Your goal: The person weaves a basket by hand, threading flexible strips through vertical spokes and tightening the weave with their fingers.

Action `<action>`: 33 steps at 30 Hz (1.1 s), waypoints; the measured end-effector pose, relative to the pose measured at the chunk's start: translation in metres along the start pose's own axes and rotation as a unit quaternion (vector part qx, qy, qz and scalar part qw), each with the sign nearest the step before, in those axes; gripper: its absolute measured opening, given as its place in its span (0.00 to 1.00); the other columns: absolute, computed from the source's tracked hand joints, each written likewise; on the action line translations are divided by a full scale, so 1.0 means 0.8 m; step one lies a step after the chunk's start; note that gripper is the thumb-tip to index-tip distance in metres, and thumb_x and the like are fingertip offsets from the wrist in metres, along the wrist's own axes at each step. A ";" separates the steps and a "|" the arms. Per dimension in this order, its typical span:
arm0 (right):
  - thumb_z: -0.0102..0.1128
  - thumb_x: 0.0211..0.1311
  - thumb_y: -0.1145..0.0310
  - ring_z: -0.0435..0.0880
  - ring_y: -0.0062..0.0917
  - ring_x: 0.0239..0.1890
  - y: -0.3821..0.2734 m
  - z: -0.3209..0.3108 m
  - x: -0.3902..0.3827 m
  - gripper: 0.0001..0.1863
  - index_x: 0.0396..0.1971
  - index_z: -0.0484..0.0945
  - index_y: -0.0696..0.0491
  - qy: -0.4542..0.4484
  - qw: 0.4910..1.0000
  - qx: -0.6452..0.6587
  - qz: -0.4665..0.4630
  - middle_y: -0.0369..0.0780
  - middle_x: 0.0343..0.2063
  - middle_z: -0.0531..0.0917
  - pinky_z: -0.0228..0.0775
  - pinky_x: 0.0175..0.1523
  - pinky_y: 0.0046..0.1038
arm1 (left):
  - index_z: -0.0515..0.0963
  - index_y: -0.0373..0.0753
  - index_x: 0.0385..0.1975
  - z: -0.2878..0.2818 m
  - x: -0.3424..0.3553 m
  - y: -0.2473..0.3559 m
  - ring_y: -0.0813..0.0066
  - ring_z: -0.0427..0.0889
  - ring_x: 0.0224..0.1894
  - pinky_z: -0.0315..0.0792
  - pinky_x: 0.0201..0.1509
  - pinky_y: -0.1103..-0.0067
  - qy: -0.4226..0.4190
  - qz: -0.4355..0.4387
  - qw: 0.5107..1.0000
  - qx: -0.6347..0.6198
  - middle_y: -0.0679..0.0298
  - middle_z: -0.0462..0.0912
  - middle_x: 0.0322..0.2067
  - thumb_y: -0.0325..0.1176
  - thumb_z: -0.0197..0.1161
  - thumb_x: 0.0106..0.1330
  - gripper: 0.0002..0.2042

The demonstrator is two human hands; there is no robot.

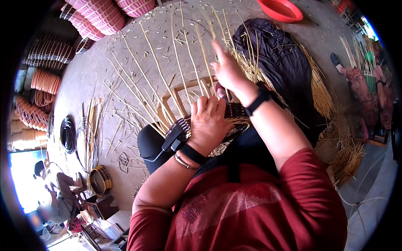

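as the left hand holds basketwork, shirt print is illegible.

L hand gripping dk woven side of basket over lap; R hand up just beyond, nr pale sticks, grip unclear. Sticks fan out far side. Dk cloth to R, beside stick bundle. Red bowl far R. Pink baskets far L; blk coil L.
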State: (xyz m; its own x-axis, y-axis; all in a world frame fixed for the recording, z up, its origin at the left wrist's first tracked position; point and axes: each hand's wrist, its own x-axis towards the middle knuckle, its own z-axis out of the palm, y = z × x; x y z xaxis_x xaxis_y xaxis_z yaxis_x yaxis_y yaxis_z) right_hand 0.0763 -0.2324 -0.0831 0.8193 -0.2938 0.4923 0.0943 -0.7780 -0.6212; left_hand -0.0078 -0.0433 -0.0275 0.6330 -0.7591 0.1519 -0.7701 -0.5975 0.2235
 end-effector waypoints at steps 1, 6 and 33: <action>0.63 0.68 0.69 0.81 0.46 0.55 -0.008 -0.016 -0.011 0.41 0.75 0.50 0.52 0.071 0.994 0.034 -0.076 0.56 0.56 0.78 0.75 0.62 0.39 | 0.76 0.47 0.58 0.002 -0.006 -0.004 0.57 0.68 0.56 0.62 0.61 0.60 0.006 -0.001 1.000 -0.007 0.59 0.73 0.47 0.47 0.79 0.43 0.37; 0.49 0.77 0.69 0.81 0.24 0.35 0.043 -0.164 -0.136 0.25 0.70 0.64 0.56 -0.030 0.713 0.620 0.327 0.38 0.33 0.81 0.77 0.46 0.32 | 0.76 0.46 0.60 0.010 0.006 -0.005 0.57 0.69 0.58 0.62 0.63 0.61 0.076 0.031 0.997 0.006 0.60 0.74 0.50 0.44 0.78 0.45 0.37; 0.48 0.78 0.60 0.68 0.18 0.26 -0.063 -0.218 -0.110 0.22 0.66 0.70 0.52 0.218 0.658 0.668 0.271 0.30 0.23 0.71 0.66 0.40 0.28 | 0.77 0.44 0.53 -0.030 0.003 -0.009 0.60 0.79 0.48 0.74 0.53 0.66 0.110 0.101 0.988 -0.032 0.60 0.79 0.42 0.41 0.80 0.40 0.35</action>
State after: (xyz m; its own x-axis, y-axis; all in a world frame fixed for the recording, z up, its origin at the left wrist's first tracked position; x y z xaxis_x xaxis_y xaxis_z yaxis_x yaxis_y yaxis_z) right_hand -0.0995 -0.2641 0.0113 0.7245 -0.6851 -0.0761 0.5062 0.6037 -0.6159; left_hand 0.0010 -0.0349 -0.0059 0.4740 -0.7829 0.4031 -0.8805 -0.4160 0.2274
